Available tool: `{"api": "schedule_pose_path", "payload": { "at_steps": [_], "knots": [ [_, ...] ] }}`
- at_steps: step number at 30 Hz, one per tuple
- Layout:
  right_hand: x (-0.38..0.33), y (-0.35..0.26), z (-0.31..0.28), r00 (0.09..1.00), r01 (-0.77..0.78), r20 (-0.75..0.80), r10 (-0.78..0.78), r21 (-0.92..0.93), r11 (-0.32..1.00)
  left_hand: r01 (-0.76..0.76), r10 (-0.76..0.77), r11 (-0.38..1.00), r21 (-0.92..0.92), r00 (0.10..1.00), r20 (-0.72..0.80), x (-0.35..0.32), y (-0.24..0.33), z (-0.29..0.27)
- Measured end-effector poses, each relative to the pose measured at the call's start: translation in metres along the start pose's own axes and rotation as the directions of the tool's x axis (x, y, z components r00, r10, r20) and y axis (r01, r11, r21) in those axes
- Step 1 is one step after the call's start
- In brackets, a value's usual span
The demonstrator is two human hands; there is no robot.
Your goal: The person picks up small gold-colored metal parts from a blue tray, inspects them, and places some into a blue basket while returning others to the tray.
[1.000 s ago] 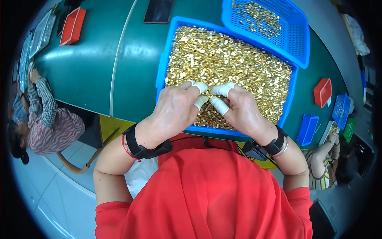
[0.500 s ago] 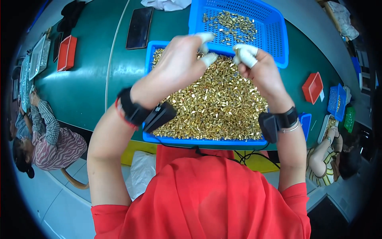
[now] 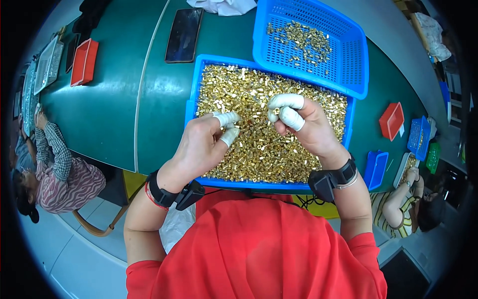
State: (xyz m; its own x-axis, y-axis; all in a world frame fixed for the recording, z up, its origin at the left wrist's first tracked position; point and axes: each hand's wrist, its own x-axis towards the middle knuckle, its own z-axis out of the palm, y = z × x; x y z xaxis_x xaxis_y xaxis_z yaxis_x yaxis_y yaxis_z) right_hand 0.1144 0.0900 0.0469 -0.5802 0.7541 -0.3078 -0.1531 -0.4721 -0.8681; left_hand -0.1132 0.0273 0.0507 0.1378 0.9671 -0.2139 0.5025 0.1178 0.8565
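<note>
The two hands stand apart from each other above the blue tray (image 3: 259,186), which is filled with many golden pieces (image 3: 264,154). The right hand (image 3: 312,128) pinches one small golden piece (image 3: 277,111) between its white-covered fingertips (image 3: 291,118), over the middle of the heap. The left hand (image 3: 196,144) is over the left part of the tray, its thumb and forefinger near each other; whether something is between them, I cannot tell. Behind, a perforated blue basket (image 3: 359,55) overlaps the far right edge of the tray in this view, and a smaller group of similar pieces (image 3: 304,42) lies in it. On the green desk (image 3: 107,112), a dark phone (image 3: 183,37) lies to the left of this basket, and a red bin (image 3: 392,121) stands at the right.
</note>
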Motion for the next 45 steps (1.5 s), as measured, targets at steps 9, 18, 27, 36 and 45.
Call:
{"api": "schedule_pose_path", "payload": {
  "at_steps": [9,18,27,36,45],
  "knots": [
    [0.003,-0.011,0.005,0.981,0.114,-0.118,-0.155,-0.294,0.949,-0.011,0.009,0.998,0.066,1.000,0.027,-0.007,-0.013,-0.016],
    [0.038,-0.054,-0.070,0.721,-0.050,-0.551,-0.420,-0.646,0.762,-0.006,0.007,0.997,0.074,1.000,-0.014,-0.010,-0.019,-0.021],
    [0.016,-0.013,0.009,0.998,0.064,-0.028,-0.060,0.204,0.977,-0.003,0.004,0.999,0.035,1.000,-0.024,-0.011,-0.035,-0.027],
    [0.015,-0.017,0.001,0.999,0.017,-0.045,-0.011,0.140,0.990,-0.065,0.066,0.998,0.024,0.997,-0.050,0.000,-0.038,-0.030],
    [0.022,-0.018,-0.003,0.981,-0.051,-0.144,0.131,0.459,0.887,-0.078,0.078,0.997,0.001,0.997,-0.030,0.009,-0.044,-0.030]
  ]
}}
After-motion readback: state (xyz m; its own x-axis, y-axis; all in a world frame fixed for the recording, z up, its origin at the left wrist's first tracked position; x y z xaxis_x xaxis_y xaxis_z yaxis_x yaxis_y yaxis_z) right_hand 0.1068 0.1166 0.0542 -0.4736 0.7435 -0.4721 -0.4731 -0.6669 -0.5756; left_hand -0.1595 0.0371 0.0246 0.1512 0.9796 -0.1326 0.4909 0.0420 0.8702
